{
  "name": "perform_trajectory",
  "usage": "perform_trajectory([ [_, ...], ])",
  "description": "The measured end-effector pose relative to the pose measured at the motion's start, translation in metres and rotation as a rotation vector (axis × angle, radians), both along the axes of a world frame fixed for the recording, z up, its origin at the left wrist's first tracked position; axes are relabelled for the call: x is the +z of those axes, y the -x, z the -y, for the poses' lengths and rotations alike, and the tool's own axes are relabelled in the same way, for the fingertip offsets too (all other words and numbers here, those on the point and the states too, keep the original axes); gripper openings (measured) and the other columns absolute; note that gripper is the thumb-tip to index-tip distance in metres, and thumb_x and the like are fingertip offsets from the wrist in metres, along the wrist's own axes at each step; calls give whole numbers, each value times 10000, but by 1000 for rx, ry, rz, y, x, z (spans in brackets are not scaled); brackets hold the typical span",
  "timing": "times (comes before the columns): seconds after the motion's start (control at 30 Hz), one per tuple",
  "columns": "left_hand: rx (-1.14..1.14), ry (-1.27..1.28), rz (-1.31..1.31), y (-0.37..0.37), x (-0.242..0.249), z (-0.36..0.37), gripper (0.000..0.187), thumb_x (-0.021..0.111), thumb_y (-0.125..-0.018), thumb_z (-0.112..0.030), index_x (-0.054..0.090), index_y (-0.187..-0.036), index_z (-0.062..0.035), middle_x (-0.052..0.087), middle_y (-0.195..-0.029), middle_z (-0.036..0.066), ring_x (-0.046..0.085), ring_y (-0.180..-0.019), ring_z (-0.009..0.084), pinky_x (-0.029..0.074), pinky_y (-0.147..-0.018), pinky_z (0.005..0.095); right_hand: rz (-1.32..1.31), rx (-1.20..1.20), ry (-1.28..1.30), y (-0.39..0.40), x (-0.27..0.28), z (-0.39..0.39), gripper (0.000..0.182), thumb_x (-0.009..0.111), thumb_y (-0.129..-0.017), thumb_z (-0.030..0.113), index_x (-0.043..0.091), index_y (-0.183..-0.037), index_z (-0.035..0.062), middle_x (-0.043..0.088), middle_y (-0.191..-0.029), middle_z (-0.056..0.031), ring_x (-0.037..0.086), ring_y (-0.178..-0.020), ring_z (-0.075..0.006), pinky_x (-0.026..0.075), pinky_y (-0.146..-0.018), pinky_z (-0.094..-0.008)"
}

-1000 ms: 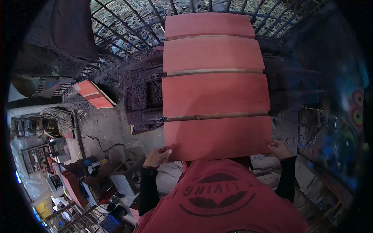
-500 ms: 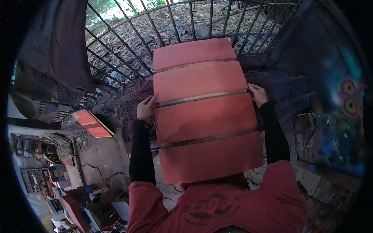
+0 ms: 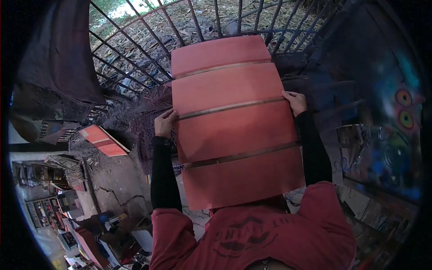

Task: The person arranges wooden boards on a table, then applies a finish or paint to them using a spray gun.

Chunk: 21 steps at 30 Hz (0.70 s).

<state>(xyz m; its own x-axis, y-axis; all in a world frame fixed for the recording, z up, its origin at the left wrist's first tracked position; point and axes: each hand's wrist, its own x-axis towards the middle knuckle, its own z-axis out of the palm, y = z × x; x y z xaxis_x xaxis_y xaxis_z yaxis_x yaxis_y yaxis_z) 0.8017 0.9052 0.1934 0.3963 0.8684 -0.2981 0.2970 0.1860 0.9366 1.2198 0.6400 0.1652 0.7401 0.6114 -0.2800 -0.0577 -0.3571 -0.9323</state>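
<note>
A large panel of several red-painted boards [image 3: 229,123], with narrow gaps between them, fills the middle of the view. My left hand [image 3: 164,123] pinches its left edge beside the central gap. On the opposite side, my right hand [image 3: 295,102] grips the right edge at about the same gap, thumb and fingers closed on it. The panel's near end lies close to my chest and its far end points toward the metal bars. What supports it from beneath, if anything, is hidden.
Metal bars [image 3: 194,21] curve across the back, with dry leaf litter beyond. A smaller red panel [image 3: 104,140] leans at the left above a cracked floor [image 3: 118,182]. Paint-marked dark sheeting [image 3: 396,135] stands at the right. Cluttered shelves [image 3: 45,211] are at lower left.
The panel and both hands appear slightly higher and further left in view, as does the background. My hold on both edges stays much the same.
</note>
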Motion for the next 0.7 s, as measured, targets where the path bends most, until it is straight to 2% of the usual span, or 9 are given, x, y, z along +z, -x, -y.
perform_trajectory([
  [0.07, -35, 8, -43, 2, 17, 9, 336, 608, -852, -202, 592, -1086, 39, 639, -896, 63, 591, -752, 109, 458, -638, 221, -139, -19, -15, 6, 12, 6, 337, 663, -800, 264, 659, -967, -29, 660, -879, -80, 596, -782, -125, 463, -676, -258],
  [0.1, 29, 164, -88, 4, 28, 18, 367, 597, -861, -223, 574, -1111, 44, 630, -922, 58, 589, -782, 114, 464, -655, 218, -205, -12, -45, 11, 23, 15, 337, 657, -810, 267, 655, -975, -27, 655, -871, -69, 589, -775, -113, 459, -671, -249],
  [0.13, 26, 181, -95, 9, 32, 27, 367, 597, -861, -223, 574, -1111, 44, 630, -922, 58, 589, -782, 114, 464, -655, 218, -211, -16, -28, 16, 34, 26, 337, 657, -810, 267, 655, -975, -27, 655, -871, -69, 589, -775, -113, 459, -671, -249],
  [0.23, -20, 283, -19, 29, 33, 50, 381, 610, -852, -200, 550, -1125, 60, 614, -992, 96, 601, -827, 155, 508, -687, 268, 65, 142, 100, 31, 39, 50, 330, 658, -805, 249, 654, -956, -44, 658, -870, -76, 591, -775, -116, 465, -687, -256],
  [0.47, -19, 323, -114, 26, 55, 58, 409, 628, -836, -233, 559, -1099, 73, 614, -982, 104, 595, -832, 157, 501, -710, 296, 86, 152, 139, 35, 42, 59, 341, 676, -784, 256, 659, -939, -47, 665, -839, -77, 601, -763, -119, 463, -705, -257],
  [0.63, -58, 289, -54, 36, 32, 52, 397, 627, -837, -226, 564, -1092, 71, 614, -968, 94, 588, -822, 143, 500, -677, 277, 116, 137, 173, 37, 42, 62, 349, 680, -780, 265, 660, -934, -47, 664, -834, -74, 599, -758, -122, 459, -701, -257],
  [0.7, -78, 275, -44, 35, 37, 49, 391, 626, -837, -221, 566, -1089, 71, 613, -966, 91, 585, -823, 139, 500, -671, 270, 101, 145, 161, 33, 36, 62, 350, 675, -785, 270, 659, -936, -45, 663, -850, -71, 591, -780, -113, 457, -699, -262],
])
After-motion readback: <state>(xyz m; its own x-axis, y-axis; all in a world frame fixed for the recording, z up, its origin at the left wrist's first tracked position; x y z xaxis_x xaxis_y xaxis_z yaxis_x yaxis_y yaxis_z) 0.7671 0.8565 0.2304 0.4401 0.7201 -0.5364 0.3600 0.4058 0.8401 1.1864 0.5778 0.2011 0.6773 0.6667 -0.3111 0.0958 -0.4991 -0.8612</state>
